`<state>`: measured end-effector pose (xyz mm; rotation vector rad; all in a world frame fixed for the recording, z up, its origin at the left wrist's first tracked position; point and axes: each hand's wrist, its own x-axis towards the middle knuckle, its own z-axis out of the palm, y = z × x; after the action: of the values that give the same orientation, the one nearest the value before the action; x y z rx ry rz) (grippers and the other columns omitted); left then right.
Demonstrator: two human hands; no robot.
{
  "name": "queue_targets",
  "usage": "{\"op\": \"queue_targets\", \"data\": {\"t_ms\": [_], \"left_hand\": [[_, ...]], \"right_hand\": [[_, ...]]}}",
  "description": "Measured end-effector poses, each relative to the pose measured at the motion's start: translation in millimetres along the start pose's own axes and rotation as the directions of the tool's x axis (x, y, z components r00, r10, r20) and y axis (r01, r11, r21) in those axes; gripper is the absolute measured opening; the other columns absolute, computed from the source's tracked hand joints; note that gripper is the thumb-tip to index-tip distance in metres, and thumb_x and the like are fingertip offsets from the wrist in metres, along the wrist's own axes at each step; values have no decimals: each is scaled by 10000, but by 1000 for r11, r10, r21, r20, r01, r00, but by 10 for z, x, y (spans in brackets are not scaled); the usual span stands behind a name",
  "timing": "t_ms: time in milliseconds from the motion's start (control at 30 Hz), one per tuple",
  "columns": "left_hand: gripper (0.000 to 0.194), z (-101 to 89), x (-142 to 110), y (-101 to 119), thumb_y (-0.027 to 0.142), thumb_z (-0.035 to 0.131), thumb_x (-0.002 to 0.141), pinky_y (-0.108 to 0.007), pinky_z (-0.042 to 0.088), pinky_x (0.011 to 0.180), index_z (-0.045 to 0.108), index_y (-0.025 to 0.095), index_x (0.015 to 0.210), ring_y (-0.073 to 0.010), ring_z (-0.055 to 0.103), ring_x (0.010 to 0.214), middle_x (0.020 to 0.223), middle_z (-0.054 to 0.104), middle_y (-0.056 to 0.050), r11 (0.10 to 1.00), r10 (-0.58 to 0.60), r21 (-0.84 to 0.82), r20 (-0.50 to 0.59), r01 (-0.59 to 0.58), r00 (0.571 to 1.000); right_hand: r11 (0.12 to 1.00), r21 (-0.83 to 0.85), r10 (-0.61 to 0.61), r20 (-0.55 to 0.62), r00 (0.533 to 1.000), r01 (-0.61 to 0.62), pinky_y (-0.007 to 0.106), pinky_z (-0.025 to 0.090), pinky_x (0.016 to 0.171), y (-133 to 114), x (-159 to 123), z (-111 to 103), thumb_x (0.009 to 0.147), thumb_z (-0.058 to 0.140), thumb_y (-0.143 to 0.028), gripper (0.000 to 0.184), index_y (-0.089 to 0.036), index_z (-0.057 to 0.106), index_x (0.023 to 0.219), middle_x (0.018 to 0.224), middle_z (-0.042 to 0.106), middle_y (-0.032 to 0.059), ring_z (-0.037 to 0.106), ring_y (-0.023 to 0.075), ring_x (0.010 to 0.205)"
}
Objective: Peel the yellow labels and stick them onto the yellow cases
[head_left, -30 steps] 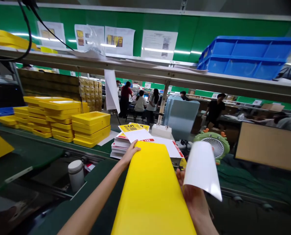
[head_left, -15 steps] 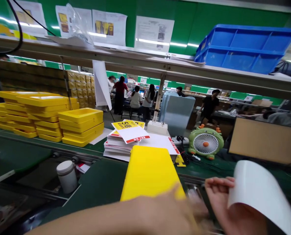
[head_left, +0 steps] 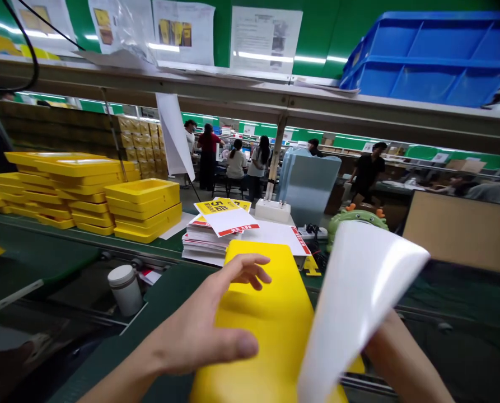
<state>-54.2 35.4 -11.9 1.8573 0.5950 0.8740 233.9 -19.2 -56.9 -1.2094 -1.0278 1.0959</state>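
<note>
A long yellow tray (head_left: 275, 313) lies upside down on the green belt in front of me. My left hand (head_left: 216, 324) hovers over its near left part, fingers spread and apart, holding nothing. To the right, a curled glossy white sheet (head_left: 359, 291) stands up over the tray's right edge. My right hand (head_left: 379, 340) is behind the sheet and holds it; only the wrist and forearm show, the fingers are hidden.
A pile of printed red-and-yellow sheets (head_left: 208, 240) lies beyond the tray. Stacks of yellow trays (head_left: 144, 215) stand at the left. A white cup (head_left: 125, 289) sits by the belt. A green fan (head_left: 356, 215), a cardboard panel (head_left: 459, 229) and overhead blue crates (head_left: 426, 56) are on the right. Several people work behind.
My left hand has come off the tray's far end and swept back over its near part. My right hand swung the white sheet out right, then up and back in.
</note>
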Motion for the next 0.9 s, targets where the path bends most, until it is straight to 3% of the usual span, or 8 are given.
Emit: {"op": "queue_targets", "data": {"t_ms": [67,167,300,433,533,733,900], "left_hand": [[820,31,-67,-15,614,782,603,-389,353,1051,432,356,1298,-279,492,1142,1170,558,-11,988,-45,148,-62,53,997],[653,99,-128,-65,455,779,693,-341,440,983,458,331,1248,-253,526,1126,1160,570,-14,975,-116,170,-150,141,982],[502,113,-175,-199,340,658,821,-309,466,978,476,292,1287,-246,518,1169,1286,546,-42,993,-98,37,-208,108,973],[360,119,-161,-242,245,563,877,-224,542,822,548,286,1234,-196,603,1052,1151,637,-28,970,-178,-199,-184,141,967],[364,133,-119,-236,283,619,865,-223,571,787,542,285,1222,-190,632,1007,1116,654,-27,960,-219,-214,-178,179,959],[403,105,-83,-322,364,686,821,-317,551,916,548,301,1195,-213,629,1036,1141,647,-22,969,-235,20,-218,245,947],[425,82,-90,-360,388,676,825,-356,528,957,538,302,1218,-230,618,1065,1171,635,-35,967,-243,21,-216,254,946]], "right_hand": [[988,68,126,145,981,-137,306,562,699,-113,-8,198,728,778,-427,258,-202,713,837,810,725,61,683,218,705],[990,22,128,218,968,-137,264,555,751,-151,8,329,763,760,-405,238,-190,710,851,926,731,73,690,221,841],[992,-37,128,200,971,-123,262,559,755,-63,21,346,763,754,-432,280,-187,717,891,963,730,88,689,231,876],[976,-27,218,201,955,-217,257,575,676,-38,2,360,717,778,-477,341,-187,715,885,904,738,94,706,244,818],[973,-49,232,192,954,-227,234,572,649,-39,0,356,710,778,-491,351,-190,714,879,899,739,93,707,243,820],[979,-47,206,206,957,-200,295,587,740,51,33,308,743,765,-452,304,-213,718,924,945,731,84,699,235,817],[981,-62,189,152,970,-182,283,583,710,65,24,332,732,770,-457,296,-223,725,908,929,731,81,695,235,820]]}}
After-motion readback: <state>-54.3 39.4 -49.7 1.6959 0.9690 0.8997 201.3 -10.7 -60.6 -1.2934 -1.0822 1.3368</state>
